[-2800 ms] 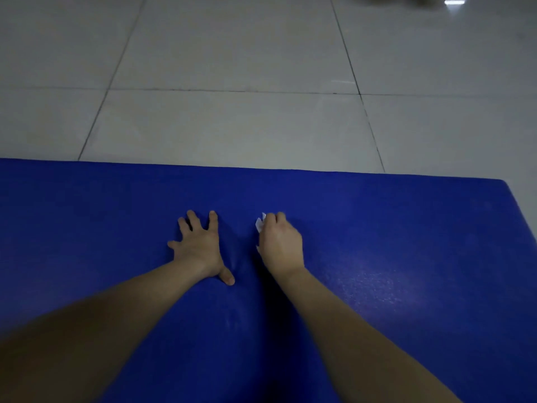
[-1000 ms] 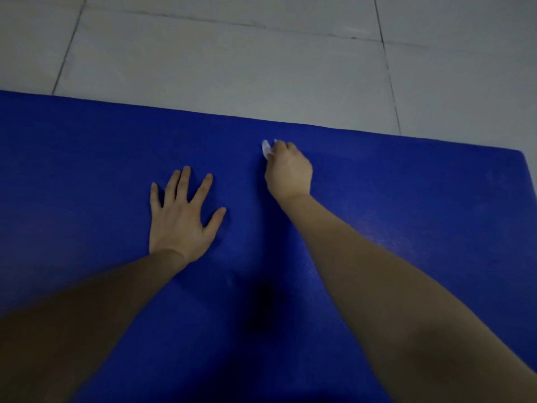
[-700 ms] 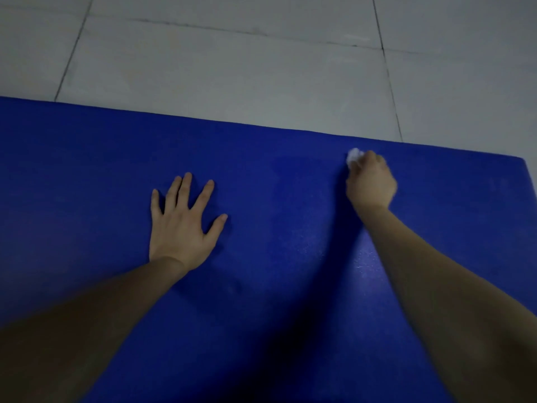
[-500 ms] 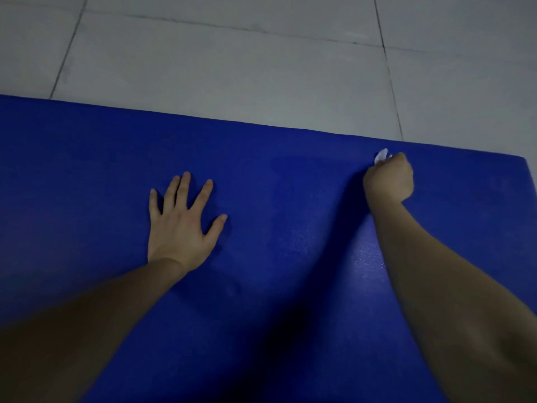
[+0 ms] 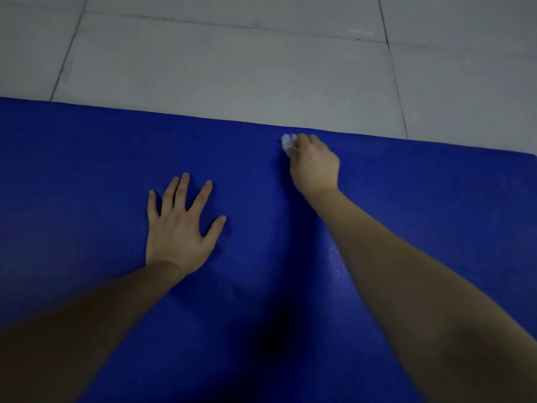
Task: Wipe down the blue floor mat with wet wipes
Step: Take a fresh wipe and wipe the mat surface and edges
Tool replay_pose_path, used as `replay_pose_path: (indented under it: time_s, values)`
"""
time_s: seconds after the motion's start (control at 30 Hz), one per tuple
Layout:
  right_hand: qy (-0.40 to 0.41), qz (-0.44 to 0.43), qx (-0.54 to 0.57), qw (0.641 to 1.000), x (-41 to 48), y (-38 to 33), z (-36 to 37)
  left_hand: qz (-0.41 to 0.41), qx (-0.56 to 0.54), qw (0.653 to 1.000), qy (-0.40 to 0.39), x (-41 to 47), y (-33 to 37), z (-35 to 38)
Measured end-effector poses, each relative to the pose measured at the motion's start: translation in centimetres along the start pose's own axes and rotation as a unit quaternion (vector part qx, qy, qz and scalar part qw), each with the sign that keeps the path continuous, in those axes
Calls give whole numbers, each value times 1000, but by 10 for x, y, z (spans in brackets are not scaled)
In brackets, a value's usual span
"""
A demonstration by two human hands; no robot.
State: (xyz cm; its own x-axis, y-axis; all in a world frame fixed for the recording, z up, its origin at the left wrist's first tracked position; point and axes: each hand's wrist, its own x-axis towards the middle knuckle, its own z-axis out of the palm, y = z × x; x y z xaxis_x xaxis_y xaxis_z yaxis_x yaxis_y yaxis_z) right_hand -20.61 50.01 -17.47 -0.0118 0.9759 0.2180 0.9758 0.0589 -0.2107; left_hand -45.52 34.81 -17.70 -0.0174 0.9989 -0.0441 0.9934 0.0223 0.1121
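The blue floor mat point(image 5: 87, 175) fills the lower two thirds of the head view, its far edge running across the upper middle. My right hand point(image 5: 315, 165) grips a small bunched white wet wipe point(image 5: 287, 142) and presses it on the mat just inside the far edge. Only the wipe's tip shows beyond the fingers. My left hand point(image 5: 178, 228) lies flat on the mat with fingers spread, left of and nearer than the right hand.
Pale grey floor tiles point(image 5: 232, 68) with dark grout lines lie beyond the mat's far edge. The mat's far right corner point(image 5: 530, 155) shows at the right border. A wet sheen point(image 5: 334, 263) glints on the mat beside my right forearm.
My right hand slid the wipe right along the far edge, then back left toward the middle. My left hand stayed flat in place.
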Motion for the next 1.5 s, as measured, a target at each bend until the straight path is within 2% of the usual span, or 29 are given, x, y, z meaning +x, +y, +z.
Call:
replay_pose_path:
  time_s: [0.13,0.27,0.37,0.5,0.77,0.83,0.93,1.0,1.13,1.2,1.27,1.33,1.5]
  values:
    - [-61,147,-63,985,9,82,-29,-2,0,1000,-3,0,1,0]
    - [-41,286,-67,955,15,151,-47,-2,3,1000,-3,0,2,0]
    - [-17,329,-36,943,23,147,-43,-4,5,1000,-3,1,2,-1]
    - [-15,289,-15,957,30,93,-25,0,3,1000,0,1,2,1]
    - [-28,71,30,997,18,-50,9,-3,3,1000,-1,1,0,1]
    - [-18,11,38,999,9,-62,14,-1,-3,1000,1,0,0,1]
    - [10,-61,2,998,9,-37,8,1,-4,1000,0,1,-1,0]
    - [-9,-36,-26,999,15,1,1,1,-2,1000,-1,1,0,1]
    - [-18,140,-39,989,15,82,-26,1,-7,1000,1,1,1,0]
    - [-2,212,-15,977,17,97,-31,0,-1,1000,-2,1,1,0]
    - [-1,250,5,968,23,87,-27,-1,0,1000,-4,1,1,0]
    - [-5,243,28,970,28,62,-21,1,-2,1000,-5,1,1,0]
    - [-53,148,58,986,32,-26,-2,2,1,1000,2,1,1,2]
